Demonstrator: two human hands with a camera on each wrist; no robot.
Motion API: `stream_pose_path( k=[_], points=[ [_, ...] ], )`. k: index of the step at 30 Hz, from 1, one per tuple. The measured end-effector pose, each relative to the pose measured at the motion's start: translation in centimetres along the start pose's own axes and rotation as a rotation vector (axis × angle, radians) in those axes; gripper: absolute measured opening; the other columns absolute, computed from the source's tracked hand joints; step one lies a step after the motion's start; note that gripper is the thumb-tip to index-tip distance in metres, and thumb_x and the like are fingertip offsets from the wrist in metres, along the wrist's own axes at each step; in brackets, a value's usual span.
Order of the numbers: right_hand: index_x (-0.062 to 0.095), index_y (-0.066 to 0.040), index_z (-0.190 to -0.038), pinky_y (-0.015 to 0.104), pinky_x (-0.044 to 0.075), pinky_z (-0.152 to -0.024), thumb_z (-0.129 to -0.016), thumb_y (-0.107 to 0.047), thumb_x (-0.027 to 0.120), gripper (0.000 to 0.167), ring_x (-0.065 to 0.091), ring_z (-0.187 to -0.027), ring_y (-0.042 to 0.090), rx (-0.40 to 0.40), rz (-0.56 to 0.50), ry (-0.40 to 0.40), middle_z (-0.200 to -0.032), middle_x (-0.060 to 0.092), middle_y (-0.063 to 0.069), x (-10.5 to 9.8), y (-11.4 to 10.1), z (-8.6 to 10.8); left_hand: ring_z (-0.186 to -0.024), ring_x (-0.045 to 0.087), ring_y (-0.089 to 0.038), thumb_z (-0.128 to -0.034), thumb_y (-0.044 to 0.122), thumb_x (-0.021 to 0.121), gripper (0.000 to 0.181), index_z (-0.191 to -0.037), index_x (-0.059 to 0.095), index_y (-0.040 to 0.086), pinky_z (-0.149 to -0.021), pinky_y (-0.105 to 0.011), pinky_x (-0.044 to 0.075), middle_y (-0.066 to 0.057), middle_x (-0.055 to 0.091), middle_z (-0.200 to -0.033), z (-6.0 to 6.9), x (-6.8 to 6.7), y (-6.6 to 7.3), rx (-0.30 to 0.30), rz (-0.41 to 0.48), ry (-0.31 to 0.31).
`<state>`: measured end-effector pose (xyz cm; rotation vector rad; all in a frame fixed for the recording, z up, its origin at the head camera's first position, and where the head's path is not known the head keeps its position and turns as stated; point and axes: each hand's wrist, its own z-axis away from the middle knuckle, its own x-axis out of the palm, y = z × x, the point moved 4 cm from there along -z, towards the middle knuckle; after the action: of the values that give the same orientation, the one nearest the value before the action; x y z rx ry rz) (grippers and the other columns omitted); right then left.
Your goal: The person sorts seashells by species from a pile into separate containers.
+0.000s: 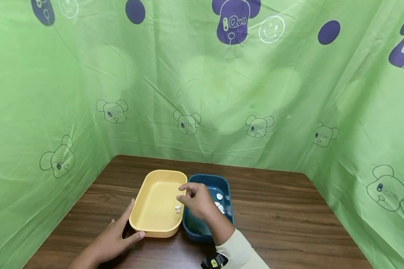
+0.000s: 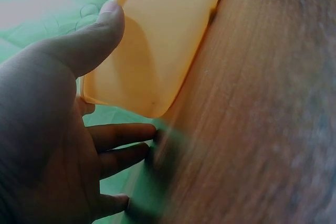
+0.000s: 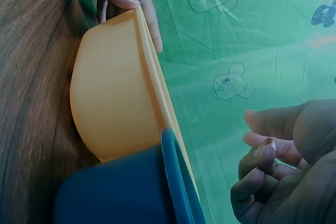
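A yellow plastic bin [image 1: 158, 201] stands on the left, a dark blue bin [image 1: 208, 179] on the right. My left hand [image 1: 112, 237] steadies the yellow bin at its near left corner, with the index finger along the side and the thumb at the front. Over the two bins' adjoining rims hovers my right hand [image 1: 198, 200]; its thumb and index finger are apart, and the other fingers are bent in. I see nothing held between the fingertips. Small white pieces [image 1: 177, 209] show near the yellow bin's right wall. Several white rounded pieces [image 1: 219, 196] lie in the blue bin, partly hidden by the right hand.
Both bins sit on a brown wood-grain table [image 1: 276, 220]. A green printed cloth [image 1: 202, 86] hangs around its back and sides. A dark watch-like band [image 1: 214, 260] is on the right wrist, by a cream sleeve [image 1: 240, 252].
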<state>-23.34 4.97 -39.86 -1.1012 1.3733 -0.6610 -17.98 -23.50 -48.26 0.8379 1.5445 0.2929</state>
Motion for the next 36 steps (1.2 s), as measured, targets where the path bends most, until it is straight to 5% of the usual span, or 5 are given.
stream_pose_path(
  k=[7, 14, 23, 36],
  points=[
    [0.077, 0.001, -0.122, 0.019, 0.044, -0.061, -0.098, -0.008, 0.079, 0.025, 0.048, -0.064, 0.009, 0.000, 0.001, 0.026, -0.071, 0.051, -0.004, -1.2, 0.7, 0.2, -0.136, 0.058, -0.065, -0.0979, 0.050, 0.080, 0.110, -0.178, 0.013, 0.015, -0.109, -0.090, 0.036, -0.027, 0.049, -0.167, -0.1, -0.4, -0.2, -0.008, -0.051, 0.016],
    [0.076, 0.002, -0.125, 0.021, 0.041, -0.059, -0.099, -0.012, 0.079, 0.029, 0.048, -0.066, 0.012, 0.014, 0.032, 0.050, -0.073, 0.052, -0.002, -2.6, 1.4, 0.8, -0.141, 0.057, -0.060, -0.1015, 0.047, 0.077, 0.105, -0.175, 0.017, 0.003, -0.110, -0.076, 0.050, -0.035, 0.046, -0.165, -0.4, -0.9, 0.1, 0.030, -0.054, 0.041],
    [0.079, -0.001, -0.120, 0.020, 0.040, -0.057, -0.098, -0.014, 0.082, 0.026, 0.046, -0.062, 0.007, 0.009, 0.051, 0.121, -0.071, 0.050, -0.003, -4.6, 2.4, 2.0, -0.153, 0.041, -0.061, -0.1050, 0.050, 0.071, 0.099, -0.174, 0.020, 0.001, -0.116, -0.081, 0.040, -0.034, 0.035, -0.172, -1.0, -2.1, 1.4, 0.032, -0.083, 0.067],
    [0.080, 0.000, -0.119, 0.023, 0.042, -0.055, -0.097, -0.022, 0.083, 0.032, 0.048, -0.058, 0.006, 0.051, 0.052, 0.230, -0.070, 0.053, 0.000, -6.8, 3.7, 3.1, -0.156, 0.043, -0.053, -0.1043, 0.067, 0.061, 0.100, -0.176, 0.021, 0.010, -0.109, -0.095, 0.031, -0.023, 0.041, -0.173, -3.4, -3.4, 3.5, -0.005, -0.246, 0.059]
  ],
)
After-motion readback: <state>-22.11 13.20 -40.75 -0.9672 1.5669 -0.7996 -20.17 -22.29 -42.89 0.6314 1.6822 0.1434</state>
